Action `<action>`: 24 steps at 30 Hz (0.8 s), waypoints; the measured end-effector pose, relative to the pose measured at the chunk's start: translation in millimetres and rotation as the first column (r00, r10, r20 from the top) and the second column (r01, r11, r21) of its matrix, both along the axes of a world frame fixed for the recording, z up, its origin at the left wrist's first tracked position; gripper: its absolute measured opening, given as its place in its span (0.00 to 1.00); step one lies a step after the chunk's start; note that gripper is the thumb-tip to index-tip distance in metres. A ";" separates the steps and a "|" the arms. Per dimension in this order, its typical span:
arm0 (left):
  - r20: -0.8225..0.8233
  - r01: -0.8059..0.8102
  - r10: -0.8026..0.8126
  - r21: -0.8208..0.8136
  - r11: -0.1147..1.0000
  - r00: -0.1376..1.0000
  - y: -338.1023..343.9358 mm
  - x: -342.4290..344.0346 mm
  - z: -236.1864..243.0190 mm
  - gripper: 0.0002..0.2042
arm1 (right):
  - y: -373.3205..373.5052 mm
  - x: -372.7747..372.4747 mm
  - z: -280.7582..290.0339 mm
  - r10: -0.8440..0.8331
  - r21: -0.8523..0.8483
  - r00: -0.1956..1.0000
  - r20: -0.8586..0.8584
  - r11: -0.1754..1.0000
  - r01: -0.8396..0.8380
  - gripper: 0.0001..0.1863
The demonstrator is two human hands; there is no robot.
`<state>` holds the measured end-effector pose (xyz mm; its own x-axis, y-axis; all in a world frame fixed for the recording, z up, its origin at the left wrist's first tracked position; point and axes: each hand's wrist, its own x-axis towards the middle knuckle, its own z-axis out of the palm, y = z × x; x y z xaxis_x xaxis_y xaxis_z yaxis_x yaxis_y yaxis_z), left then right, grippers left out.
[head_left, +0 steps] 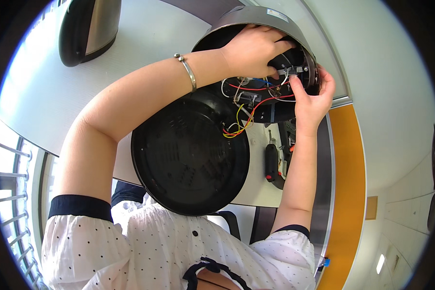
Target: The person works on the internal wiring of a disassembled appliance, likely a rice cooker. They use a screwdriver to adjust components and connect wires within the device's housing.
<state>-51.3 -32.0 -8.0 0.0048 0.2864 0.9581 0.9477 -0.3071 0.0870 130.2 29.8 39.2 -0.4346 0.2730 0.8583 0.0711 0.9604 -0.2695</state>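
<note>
A round, dark appliance housing [256,17], much like an electric cooker's body, lies tilted with its wired underside toward me. My left hand [256,50] reaches into it from the left, thumb and fingers apart; its thumb tip is beside a small grey component [290,72]. With its thumb inside and its fingers outside, my right hand [314,99] grips the housing's right rim. Red, white, blue and yellow wires [263,100] run through the inside. Several trail down to a round black bottom cover [191,154], which leans toward my body at the table edge.
On the white table [152,38], a black and silver appliance [89,34] stands at the far left. Tools, among them one with a black-and-red handle [271,162], lie beside my right forearm. A partition with an orange panel [348,193] borders the right side.
</note>
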 end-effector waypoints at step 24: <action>0.088 -0.023 0.025 -0.023 0.999 0.996 -5.7 3.3 3.4 0.30 | -2.2 -3.3 -2.1 -0.052 0.029 0.999 0.016 0.998 0.052 0.34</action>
<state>-48.0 -37.8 -4.6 -0.0870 0.3060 0.9481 0.9431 -0.2814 0.1774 126.9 27.7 37.1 -0.4350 0.2709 0.8587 0.1255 0.9626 -0.2401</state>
